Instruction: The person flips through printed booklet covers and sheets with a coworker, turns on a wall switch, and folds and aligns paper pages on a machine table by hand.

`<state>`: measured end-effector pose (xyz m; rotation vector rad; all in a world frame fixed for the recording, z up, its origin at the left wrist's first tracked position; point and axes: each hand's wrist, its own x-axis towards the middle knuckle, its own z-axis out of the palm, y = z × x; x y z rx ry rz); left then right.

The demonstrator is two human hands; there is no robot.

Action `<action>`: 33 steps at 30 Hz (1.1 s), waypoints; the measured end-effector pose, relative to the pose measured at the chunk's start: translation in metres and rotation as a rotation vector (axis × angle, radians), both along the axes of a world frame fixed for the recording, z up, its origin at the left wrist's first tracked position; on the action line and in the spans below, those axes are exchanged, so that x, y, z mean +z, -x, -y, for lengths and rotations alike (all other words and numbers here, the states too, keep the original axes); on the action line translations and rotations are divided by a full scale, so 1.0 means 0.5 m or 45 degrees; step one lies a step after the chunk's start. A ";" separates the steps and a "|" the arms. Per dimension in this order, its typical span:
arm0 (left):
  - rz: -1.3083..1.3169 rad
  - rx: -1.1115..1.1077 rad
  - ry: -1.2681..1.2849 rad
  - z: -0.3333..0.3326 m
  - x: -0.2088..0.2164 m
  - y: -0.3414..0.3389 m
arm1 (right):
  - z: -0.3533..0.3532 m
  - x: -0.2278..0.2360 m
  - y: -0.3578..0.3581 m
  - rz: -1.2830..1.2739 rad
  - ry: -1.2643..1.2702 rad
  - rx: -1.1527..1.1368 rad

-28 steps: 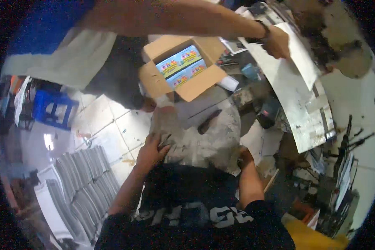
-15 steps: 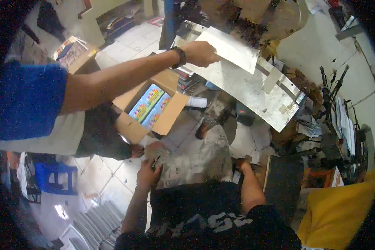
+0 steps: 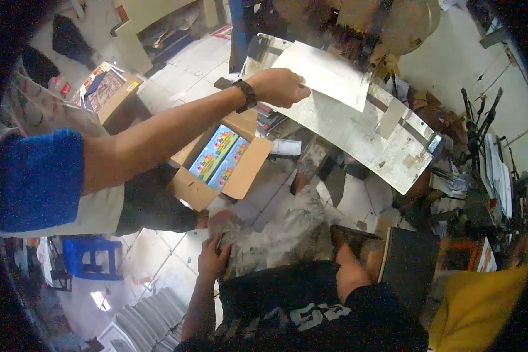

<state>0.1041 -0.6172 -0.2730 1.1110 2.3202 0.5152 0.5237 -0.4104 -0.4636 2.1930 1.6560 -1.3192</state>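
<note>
Both hands (image 3: 214, 258) on grey bundle (image 3: 281, 232)

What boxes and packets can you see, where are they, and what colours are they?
Open cardboard box: centre, on the floor, brown flaps.
Packets: inside that box, flat rectangles, blue with bright pictures.
Second cardboard box: upper left, brown, dark printed sheet on top.
Stacked sheets: bottom left, grey-white.
</note>
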 end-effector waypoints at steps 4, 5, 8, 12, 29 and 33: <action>0.004 0.051 -0.007 -0.003 0.013 -0.005 | -0.018 0.002 0.019 -0.036 -0.016 -0.010; -0.001 0.048 -0.011 0.000 0.003 -0.003 | -0.016 0.005 0.023 -0.042 -0.016 -0.012; -0.046 0.032 0.149 -0.015 0.003 0.000 | -0.010 0.006 0.027 -0.054 -0.016 -0.035; -0.099 -0.015 0.091 0.001 -0.026 0.012 | 0.006 0.010 0.036 -0.070 -0.005 -0.048; -0.258 0.031 -0.253 -0.023 -0.102 0.046 | 0.015 0.111 0.074 -0.201 -0.044 -0.066; -0.139 0.143 -0.157 0.014 -0.141 0.064 | 0.006 0.149 0.110 -0.263 -0.070 -0.012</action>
